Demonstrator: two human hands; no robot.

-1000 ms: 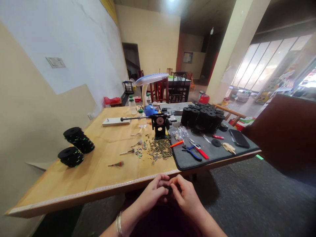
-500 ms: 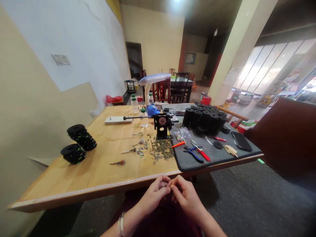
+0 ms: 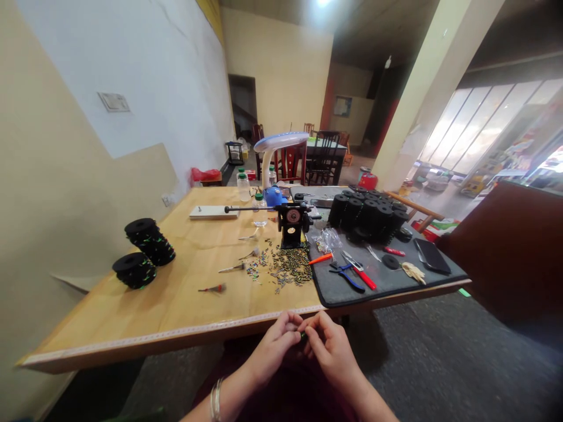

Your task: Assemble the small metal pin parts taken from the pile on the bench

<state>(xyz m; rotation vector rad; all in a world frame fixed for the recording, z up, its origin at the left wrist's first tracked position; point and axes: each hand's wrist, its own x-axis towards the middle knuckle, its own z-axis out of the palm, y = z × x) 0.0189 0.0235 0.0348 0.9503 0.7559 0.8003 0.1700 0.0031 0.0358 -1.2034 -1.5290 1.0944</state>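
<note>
My left hand (image 3: 277,347) and my right hand (image 3: 331,344) meet at the fingertips just off the table's front edge. Between their pinched thumbs and fingers shows a tiny dark-green piece (image 3: 303,335), mostly hidden. On the table beyond lies a pile of small dark, yellowish striped pieces (image 3: 292,266), with loose blue and green bits at its left. A black hand-cranked machine (image 3: 291,225) with a round dial and a long rod stands behind the pile. Several small brush-like pieces, one with a red band (image 3: 213,288), lie left of it.
Black foam rolls (image 3: 152,241) stand at the left, and many more (image 3: 365,214) on the grey mat (image 3: 334,296). The mat also bears blue-handled pliers (image 3: 349,278), red-handled snips (image 3: 363,274), an orange tool (image 3: 321,258) and a phone (image 3: 431,256). A lamp (image 3: 281,142) rises behind.
The view has shifted slightly, so the table things sit a little further right. A bit of dark green now shows between my fingertips. Both hands stay almost in place.
</note>
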